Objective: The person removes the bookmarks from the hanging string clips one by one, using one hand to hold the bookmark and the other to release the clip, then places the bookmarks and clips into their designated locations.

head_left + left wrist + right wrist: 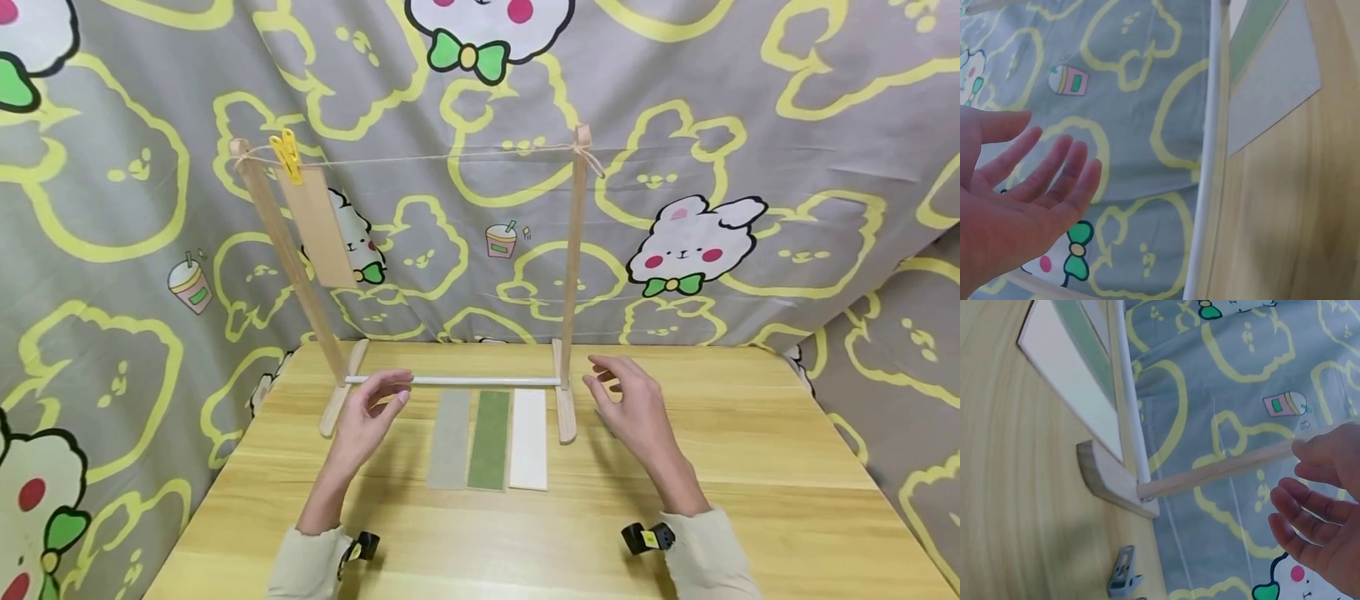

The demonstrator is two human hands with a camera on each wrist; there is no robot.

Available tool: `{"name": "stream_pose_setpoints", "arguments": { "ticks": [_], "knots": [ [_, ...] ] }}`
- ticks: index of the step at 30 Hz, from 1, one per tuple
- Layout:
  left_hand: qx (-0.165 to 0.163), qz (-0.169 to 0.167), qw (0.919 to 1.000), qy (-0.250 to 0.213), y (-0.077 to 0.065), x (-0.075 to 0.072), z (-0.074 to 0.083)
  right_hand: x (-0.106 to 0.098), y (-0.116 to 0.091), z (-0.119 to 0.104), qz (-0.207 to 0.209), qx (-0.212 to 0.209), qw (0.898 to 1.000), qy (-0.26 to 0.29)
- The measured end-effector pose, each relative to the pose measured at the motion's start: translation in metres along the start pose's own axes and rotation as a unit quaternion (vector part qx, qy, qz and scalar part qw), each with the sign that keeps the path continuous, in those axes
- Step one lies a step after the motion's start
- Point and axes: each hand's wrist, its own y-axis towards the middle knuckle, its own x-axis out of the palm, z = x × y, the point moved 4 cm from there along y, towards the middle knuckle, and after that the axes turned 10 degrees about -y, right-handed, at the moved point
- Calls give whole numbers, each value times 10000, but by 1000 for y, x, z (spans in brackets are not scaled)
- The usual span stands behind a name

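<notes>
My left hand (pixel 371 421) hovers near the left foot of a wooden stand, fingers loosely bent and nothing in them. On the other side, my right hand (pixel 633 408) is held just right of the stand's right post (pixel 574 267), also empty with relaxed fingers. A yellow clothespin (pixel 287 157) clips a tan strip (pixel 321 229) to the string (pixel 420 158) at its left end. Between the hands lie a grey strip (pixel 450 437), a green strip (pixel 489 440) and a white strip (pixel 529 437), side by side. A grey clothespin (pixel 1124 574) lies below the right hand, mostly hidden in the head view.
A white rod (pixel 465 381) joins the stand's two wooden feet low over the wood-grain table (pixel 480 542). Behind the stand hangs a grey curtain (pixel 420 317) with yellow outlines and cartoon rabbits. Each wrist wears a small black camera.
</notes>
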Motion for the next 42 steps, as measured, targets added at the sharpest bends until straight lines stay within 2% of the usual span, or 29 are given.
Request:
{"name": "stream_pose_setpoints", "arguments": {
  "ticks": [6,13,19,27,33,42],
  "knots": [
    [285,252,9990,-230,5,-7,8,-2,6,-15,149,-349,9992,127],
    [253,321,9987,-289,5,-14,12,-3,10,-29,236,-568,9977,295],
    [376,602,9967,-382,7,-22,18,-3,17,-44,207,-769,9958,455],
    [733,1266,9875,-584,12,-35,25,-2,26,-63,335,-1089,9912,667],
    [862,1498,9822,-738,14,-42,32,-1,38,-78,360,-1368,9864,835],
    [1321,1898,9692,-850,17,-55,39,2,50,-97,407,-1561,9826,923]
  ]
}}
